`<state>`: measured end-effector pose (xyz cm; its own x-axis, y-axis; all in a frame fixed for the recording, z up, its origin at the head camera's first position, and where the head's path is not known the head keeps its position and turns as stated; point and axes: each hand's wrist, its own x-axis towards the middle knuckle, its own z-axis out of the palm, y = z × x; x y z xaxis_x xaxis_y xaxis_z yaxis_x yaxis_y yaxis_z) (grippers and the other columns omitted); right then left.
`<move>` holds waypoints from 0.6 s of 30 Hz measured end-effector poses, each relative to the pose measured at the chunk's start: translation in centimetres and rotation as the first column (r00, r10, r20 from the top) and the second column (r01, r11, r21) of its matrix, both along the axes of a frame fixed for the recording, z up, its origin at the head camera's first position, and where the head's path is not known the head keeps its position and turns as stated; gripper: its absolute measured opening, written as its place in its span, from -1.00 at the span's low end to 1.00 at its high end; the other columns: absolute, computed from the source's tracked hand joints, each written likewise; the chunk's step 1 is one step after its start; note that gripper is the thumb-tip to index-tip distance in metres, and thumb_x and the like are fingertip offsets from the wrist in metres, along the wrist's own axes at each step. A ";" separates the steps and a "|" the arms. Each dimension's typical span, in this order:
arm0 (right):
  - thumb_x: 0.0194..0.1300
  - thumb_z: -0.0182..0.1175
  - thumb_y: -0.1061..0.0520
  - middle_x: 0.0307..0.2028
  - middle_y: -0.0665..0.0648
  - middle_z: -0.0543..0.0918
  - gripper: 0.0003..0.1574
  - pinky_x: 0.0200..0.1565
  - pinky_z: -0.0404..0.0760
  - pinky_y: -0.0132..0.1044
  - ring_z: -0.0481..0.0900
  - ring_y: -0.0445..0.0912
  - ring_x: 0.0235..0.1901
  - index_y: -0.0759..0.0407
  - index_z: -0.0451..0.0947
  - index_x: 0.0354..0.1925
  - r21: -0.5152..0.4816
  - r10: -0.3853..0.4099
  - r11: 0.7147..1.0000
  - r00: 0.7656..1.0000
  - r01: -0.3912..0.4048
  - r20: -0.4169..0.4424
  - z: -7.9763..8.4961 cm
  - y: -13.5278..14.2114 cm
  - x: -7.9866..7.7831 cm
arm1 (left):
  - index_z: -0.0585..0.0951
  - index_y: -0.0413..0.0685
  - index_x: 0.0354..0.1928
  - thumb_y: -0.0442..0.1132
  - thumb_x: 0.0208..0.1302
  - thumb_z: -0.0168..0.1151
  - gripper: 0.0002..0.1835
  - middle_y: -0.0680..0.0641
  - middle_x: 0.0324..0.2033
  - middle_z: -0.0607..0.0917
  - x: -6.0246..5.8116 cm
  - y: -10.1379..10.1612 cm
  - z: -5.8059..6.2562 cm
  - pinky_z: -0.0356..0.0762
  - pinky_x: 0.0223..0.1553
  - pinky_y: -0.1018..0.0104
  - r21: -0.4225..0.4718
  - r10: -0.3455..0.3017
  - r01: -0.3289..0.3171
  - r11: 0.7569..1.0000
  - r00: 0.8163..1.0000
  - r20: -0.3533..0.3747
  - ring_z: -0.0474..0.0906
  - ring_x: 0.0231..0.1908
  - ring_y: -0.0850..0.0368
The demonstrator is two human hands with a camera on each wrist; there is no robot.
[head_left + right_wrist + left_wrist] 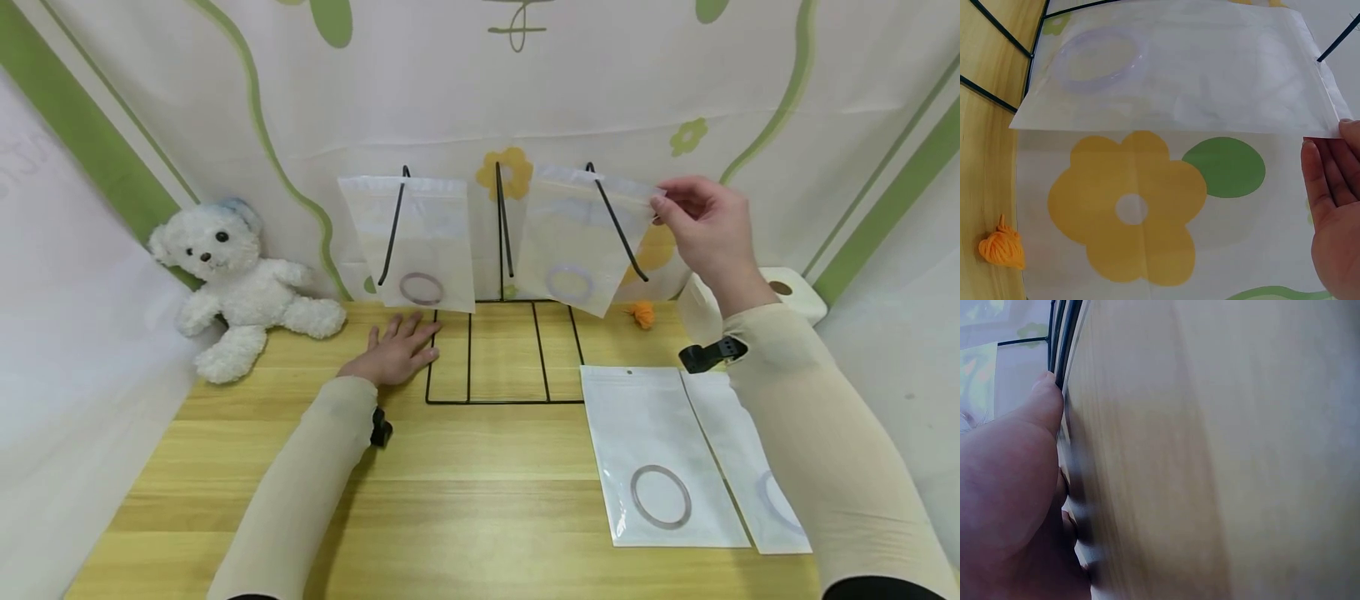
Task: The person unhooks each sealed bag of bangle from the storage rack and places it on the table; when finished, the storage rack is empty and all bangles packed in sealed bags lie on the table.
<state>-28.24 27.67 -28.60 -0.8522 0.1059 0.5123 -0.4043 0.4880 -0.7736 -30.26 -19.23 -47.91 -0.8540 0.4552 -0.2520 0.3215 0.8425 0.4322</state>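
My right hand (708, 225) pinches the upper right corner of a translucent zip bag (558, 225). This bag hangs tilted on the right prong of a black wire rack (510, 402), and a pale purple ring-shaped bangle (1063, 56) lies inside it. My left hand (392, 350) rests on the table with fingers spread, fingertips at the left edge of the rack's base. In the left wrist view, the thumb (1044, 406) lies against the black wire. A second zip bag (420, 221) with a pinkish bangle (422, 303) hangs on the left prong.
Two white-backed bags (630, 425) with bangles lie on the table at right, one partly under my right sleeve. A white teddy bear (240, 287) sits back left. An orange yarn-like bundle (642, 315) and a white box (802, 292) are at back right, before a patterned curtain.
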 end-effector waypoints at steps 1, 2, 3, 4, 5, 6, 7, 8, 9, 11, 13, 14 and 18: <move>0.53 0.36 0.13 -0.30 -0.26 0.76 -0.77 -0.18 0.66 -0.61 0.71 -0.33 -0.32 0.23 0.77 0.04 -0.003 -0.003 1.000 1.000 0.003 0.000 0.0 0.0 0.0 | 0.02 0.40 0.77 0.34 0.70 -0.18 -0.26 -0.07 0.78 -0.24 0.0 0.0 0.1 -0.63 0.58 -0.52 -0.001 0.000 0.000 1.000 1.000 0.001 -0.54 0.74 -0.28; 0.53 0.36 0.12 -0.31 -0.28 0.75 -0.77 -0.17 0.66 -0.61 0.71 -0.33 -0.31 0.23 0.77 0.03 -0.003 -0.006 1.000 1.000 0.006 0.001 0.1 0.0 0.1 | 0.01 0.40 0.77 0.34 0.70 -0.19 -0.26 -0.07 0.78 -0.24 0.1 0.0 0.1 -0.63 0.58 -0.52 -0.002 0.000 0.000 1.000 1.000 0.002 -0.54 0.74 -0.28; 0.53 0.36 0.12 -0.32 -0.29 0.75 -0.77 -0.16 0.66 -0.61 0.71 -0.32 -0.31 0.23 0.77 0.02 -0.001 -0.010 1.000 1.000 0.010 0.000 0.1 0.0 0.1 | 0.01 0.41 0.77 0.34 0.70 -0.19 -0.26 -0.07 0.78 -0.24 0.1 0.1 0.2 -0.63 0.58 -0.52 -0.002 0.000 0.000 1.000 1.000 0.003 -0.54 0.74 -0.28; 0.53 0.36 0.11 -0.32 -0.30 0.75 -0.77 -0.16 0.66 -0.61 0.71 -0.32 -0.31 0.24 0.77 0.01 -0.001 -0.014 1.000 1.000 0.014 0.001 0.2 0.0 0.1 | 0.01 0.41 0.77 0.34 0.70 -0.20 -0.26 -0.07 0.78 -0.24 0.1 0.1 0.2 -0.63 0.58 -0.52 -0.003 -0.001 0.001 1.000 1.000 0.003 -0.54 0.74 -0.28; 0.54 0.36 0.12 -0.32 -0.30 0.74 -0.76 -0.16 0.66 -0.61 0.71 -0.32 -0.30 0.26 0.76 0.02 0.002 -0.018 1.000 1.000 0.018 -0.001 0.2 -0.1 0.1 | 0.00 0.41 0.77 0.35 0.70 -0.20 -0.26 -0.07 0.78 -0.24 0.1 0.1 0.2 -0.63 0.58 -0.52 -0.004 -0.002 0.002 1.000 1.000 0.004 -0.54 0.74 -0.28; 0.54 0.36 0.12 -0.32 -0.30 0.74 -0.75 -0.16 0.66 -0.61 0.71 -0.31 -0.30 0.27 0.76 0.02 0.000 -0.020 1.000 1.000 0.020 0.000 0.2 -0.1 0.2 | 0.00 0.41 0.77 0.35 0.70 -0.21 -0.26 -0.07 0.78 -0.24 0.1 0.1 0.2 -0.63 0.58 -0.52 -0.005 -0.003 0.003 1.000 1.000 0.004 -0.54 0.74 -0.28; 0.54 0.35 0.12 -0.32 -0.30 0.74 -0.74 -0.15 0.65 -0.61 0.71 -0.31 -0.30 0.29 0.76 0.03 0.003 -0.024 1.000 1.000 0.024 0.000 0.2 -0.1 0.2 | 0.00 0.41 0.77 0.36 0.70 -0.21 -0.26 -0.07 0.78 -0.24 0.1 0.1 0.3 -0.63 0.58 -0.52 -0.006 -0.005 0.005 1.000 1.000 0.003 -0.54 0.74 -0.28; 0.54 0.35 0.13 -0.32 -0.31 0.73 -0.74 -0.16 0.65 -0.61 0.71 -0.31 -0.31 0.30 0.75 0.03 0.003 -0.028 1.000 1.000 0.028 -0.002 0.3 -0.2 0.2 | 0.00 0.41 0.77 0.36 0.70 -0.22 -0.25 -0.06 0.78 -0.24 0.1 0.1 0.3 -0.63 0.58 -0.52 -0.007 -0.006 0.006 1.000 1.000 0.002 -0.54 0.74 -0.28; 0.54 0.35 0.14 -0.32 -0.31 0.73 -0.75 -0.16 0.65 -0.61 0.71 -0.32 -0.31 0.30 0.75 0.02 0.001 -0.032 0.999 0.999 0.032 -0.004 0.3 -0.2 0.1 | 0.01 0.41 0.77 0.36 0.69 -0.22 -0.25 -0.06 0.78 -0.24 0.0 0.1 0.2 -0.63 0.57 -0.53 -0.008 -0.006 0.006 1.000 1.000 0.002 -0.54 0.74 -0.28; 0.54 0.35 0.16 -0.33 -0.31 0.73 -0.78 -0.17 0.65 -0.61 0.70 -0.32 -0.32 0.30 0.76 0.00 -0.013 -0.037 0.999 0.999 0.037 -0.012 0.2 -0.3 0.0 | 0.01 0.40 0.77 0.36 0.70 -0.21 -0.25 -0.06 0.78 -0.24 0.0 0.1 0.2 -0.63 0.57 -0.53 -0.009 -0.007 0.007 1.000 1.000 0.001 -0.55 0.73 -0.28; 0.53 0.35 0.17 -0.35 -0.32 0.73 -0.84 -0.18 0.65 -0.61 0.71 -0.33 -0.34 0.23 0.78 -0.05 -0.028 -0.043 0.999 0.999 0.042 -0.021 0.2 -0.4 -0.1 | 0.01 0.40 0.77 0.36 0.70 -0.21 -0.25 -0.07 0.78 -0.24 0.0 0.1 0.1 -0.63 0.57 -0.53 -0.008 -0.007 0.007 1.000 1.000 0.001 -0.54 0.73 -0.28; 0.52 0.36 0.18 -0.36 -0.32 0.73 -0.88 -0.18 0.66 -0.61 0.71 -0.33 -0.34 0.19 0.79 -0.08 -0.038 -0.044 0.998 0.999 0.043 -0.025 0.2 -0.5 -0.1 | 0.01 0.40 0.77 0.35 0.70 -0.20 -0.26 -0.07 0.78 -0.24 0.0 0.1 0.1 -0.63 0.57 -0.53 -0.006 -0.007 0.007 1.000 1.000 0.001 -0.54 0.73 -0.29; 0.51 0.38 0.17 -0.37 -0.31 0.74 -0.93 -0.18 0.66 -0.61 0.71 -0.33 -0.36 0.11 0.80 -0.14 -0.051 -0.047 0.998 0.998 0.045 -0.034 0.2 -0.5 -0.1 | 0.01 0.40 0.77 0.33 0.71 -0.19 -0.26 -0.08 0.78 -0.24 -0.1 0.2 0.1 -0.62 0.57 -0.53 -0.005 -0.003 0.003 1.000 1.000 0.002 -0.54 0.73 -0.29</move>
<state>-28.36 27.14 -28.37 -0.8273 0.1712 0.5351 -0.4099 0.4674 -0.7833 -30.32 -19.06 -47.82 -0.8518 0.4569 -0.2564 0.3234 0.8436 0.4288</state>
